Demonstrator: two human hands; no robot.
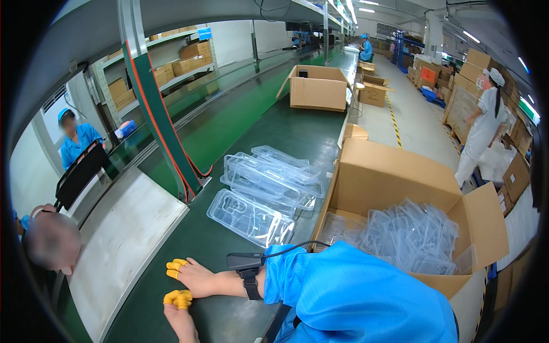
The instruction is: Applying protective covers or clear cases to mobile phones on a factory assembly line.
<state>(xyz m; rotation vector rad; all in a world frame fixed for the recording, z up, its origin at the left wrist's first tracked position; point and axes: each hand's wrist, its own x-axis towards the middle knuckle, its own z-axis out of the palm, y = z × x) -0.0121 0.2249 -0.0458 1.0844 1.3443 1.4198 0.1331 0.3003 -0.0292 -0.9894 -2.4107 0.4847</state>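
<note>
My right hand (196,279) reaches in from the right in a blue sleeve, over the green work surface (134,311). Its fingers point left, apart, with yellow covers on the tips, and I see nothing held. Just nearer, my left hand (179,313) has its yellow-covered fingertips bunched together; whether anything is between them is hidden. Beyond the right hand lies a spread pile of clear plastic trays (269,174), shaped like phone-case packaging. The closest clear tray (247,216) lies flat, apart from both hands. A black device (245,261) is strapped at my right wrist.
An open carton (394,160) holding many clear plastic pieces (409,234) stands at my right. Another carton (318,91) sits farther along the bench. On the left are a pale board (128,228) and a green post (157,108). Co-workers (82,143) are nearby.
</note>
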